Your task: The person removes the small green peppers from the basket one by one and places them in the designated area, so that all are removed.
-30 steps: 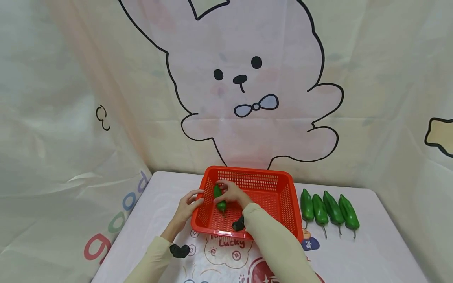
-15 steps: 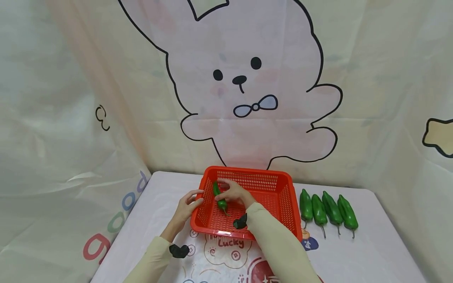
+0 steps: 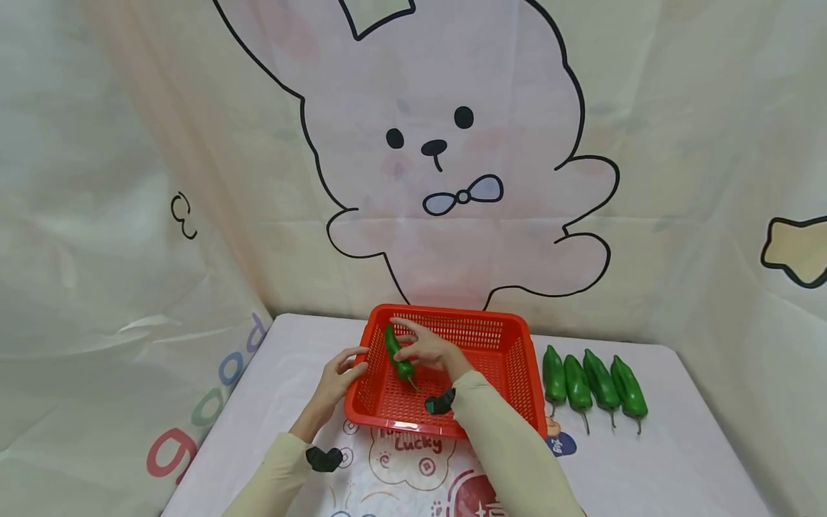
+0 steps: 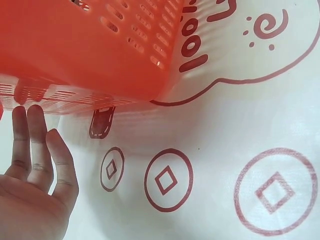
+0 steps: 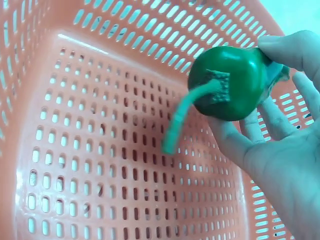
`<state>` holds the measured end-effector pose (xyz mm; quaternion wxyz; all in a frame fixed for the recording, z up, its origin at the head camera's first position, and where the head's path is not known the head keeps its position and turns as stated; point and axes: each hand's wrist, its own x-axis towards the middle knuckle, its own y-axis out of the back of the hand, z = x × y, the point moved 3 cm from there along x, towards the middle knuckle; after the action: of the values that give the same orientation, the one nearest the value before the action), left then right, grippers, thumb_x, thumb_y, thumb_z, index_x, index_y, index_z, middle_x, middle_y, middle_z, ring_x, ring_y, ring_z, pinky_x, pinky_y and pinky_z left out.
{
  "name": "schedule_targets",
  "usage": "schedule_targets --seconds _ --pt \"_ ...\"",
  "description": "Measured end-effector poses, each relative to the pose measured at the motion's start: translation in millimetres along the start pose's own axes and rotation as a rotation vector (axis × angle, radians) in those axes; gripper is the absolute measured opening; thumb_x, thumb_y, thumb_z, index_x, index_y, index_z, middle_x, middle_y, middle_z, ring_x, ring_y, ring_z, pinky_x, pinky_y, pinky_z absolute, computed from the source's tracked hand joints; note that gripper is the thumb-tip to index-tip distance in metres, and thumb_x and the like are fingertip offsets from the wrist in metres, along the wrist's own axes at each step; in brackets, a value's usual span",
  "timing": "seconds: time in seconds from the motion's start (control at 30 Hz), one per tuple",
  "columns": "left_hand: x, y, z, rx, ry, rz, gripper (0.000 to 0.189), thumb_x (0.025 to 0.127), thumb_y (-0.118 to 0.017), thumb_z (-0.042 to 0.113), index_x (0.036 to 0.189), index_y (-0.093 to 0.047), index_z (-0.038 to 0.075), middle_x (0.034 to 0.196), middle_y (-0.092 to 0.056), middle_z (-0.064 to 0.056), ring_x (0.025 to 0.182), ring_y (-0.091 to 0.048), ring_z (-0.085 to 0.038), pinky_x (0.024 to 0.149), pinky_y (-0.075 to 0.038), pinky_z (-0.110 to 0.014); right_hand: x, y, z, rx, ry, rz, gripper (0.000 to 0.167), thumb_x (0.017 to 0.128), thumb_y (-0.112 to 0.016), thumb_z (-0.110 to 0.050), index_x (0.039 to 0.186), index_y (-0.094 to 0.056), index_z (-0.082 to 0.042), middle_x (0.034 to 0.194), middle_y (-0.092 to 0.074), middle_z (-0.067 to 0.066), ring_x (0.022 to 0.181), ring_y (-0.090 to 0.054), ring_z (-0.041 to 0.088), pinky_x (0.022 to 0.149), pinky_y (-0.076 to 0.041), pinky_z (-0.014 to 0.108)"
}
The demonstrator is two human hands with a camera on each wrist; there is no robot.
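Observation:
In the head view a red plastic basket point(image 3: 446, 424) with slotted walls stands on the table. Inside its left part my right hand point(image 3: 429, 350) holds a green chili pepper point(image 3: 395, 353), its stem end toward me. The right wrist view shows the pepper point(image 5: 235, 82) between thumb and fingers, above the slotted floor, with a curved stem hanging down. My left hand point(image 3: 339, 377) is at the basket's left side, fingertips at the rim. In the left wrist view straight fingers point(image 4: 37, 145) reach up to the basket's outer wall point(image 4: 115, 80).
Several green chili peppers point(image 3: 601, 384) lie side by side right of the basket, stems toward me. A white printed cloth point(image 3: 413, 474) covers the table. Behind stands a curtain point(image 3: 517, 251) with a cartoon animal, and another curtain point(image 3: 129, 323) hangs at the left.
The held pepper has shifted slightly up and left, its stem end swinging right. My right index finger has stretched out further. The left hand stays at the basket; the view has turned slightly.

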<state>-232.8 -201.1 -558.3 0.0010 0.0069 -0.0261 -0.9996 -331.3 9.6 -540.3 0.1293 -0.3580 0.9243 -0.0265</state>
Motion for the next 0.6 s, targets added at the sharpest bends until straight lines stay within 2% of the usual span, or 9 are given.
schedule_targets --seconds 0.13,0.27,0.43,0.6 --pt "0.2 -0.8 -0.6 0.008 0.008 0.007 0.037 0.098 -0.07 0.017 0.134 -0.064 0.01 0.116 -0.06 -0.016 0.097 -0.063 -0.03 0.079 -0.06 -0.045 -1.8 1 -3 0.022 -0.006 -0.001 0.089 0.088 -0.066 0.017 0.16 -0.032 -0.022 0.149 -0.038 0.024 0.121 -0.053 0.039 0.09 -0.05 0.063" --pt "0.3 -1.4 -0.2 0.018 0.014 0.017 0.037 0.098 -0.07 0.017 0.134 -0.064 0.011 0.119 -0.06 -0.016 0.098 -0.062 -0.03 0.078 -0.06 -0.044 -3.2 3 -4 0.059 -0.013 -0.015 0.084 0.09 -0.065 0.015 0.16 -0.032 -0.018 0.15 -0.036 0.026 0.123 -0.052 0.04 0.093 -0.049 0.062" --pt "0.3 -1.9 0.4 0.023 0.014 0.024 0.037 0.099 -0.069 0.016 0.135 -0.063 0.01 0.119 -0.061 -0.017 0.097 -0.064 -0.03 0.078 -0.06 -0.045 -5.2 4 -4 0.115 -0.021 -0.042 0.085 0.091 -0.062 0.016 0.162 -0.028 -0.017 0.153 -0.032 0.027 0.126 -0.051 0.039 0.096 -0.048 0.06" --pt "-4.6 -2.8 10.6 0.03 0.015 0.004 0.036 0.101 -0.065 0.011 0.136 -0.061 0.006 0.117 -0.061 -0.019 0.095 -0.065 -0.031 0.079 -0.059 -0.048 -8.6 4 -7 0.14 -0.035 -0.082 0.088 0.091 -0.062 0.015 0.162 -0.025 -0.02 0.15 -0.036 0.026 0.124 -0.053 0.037 0.097 -0.048 0.058"
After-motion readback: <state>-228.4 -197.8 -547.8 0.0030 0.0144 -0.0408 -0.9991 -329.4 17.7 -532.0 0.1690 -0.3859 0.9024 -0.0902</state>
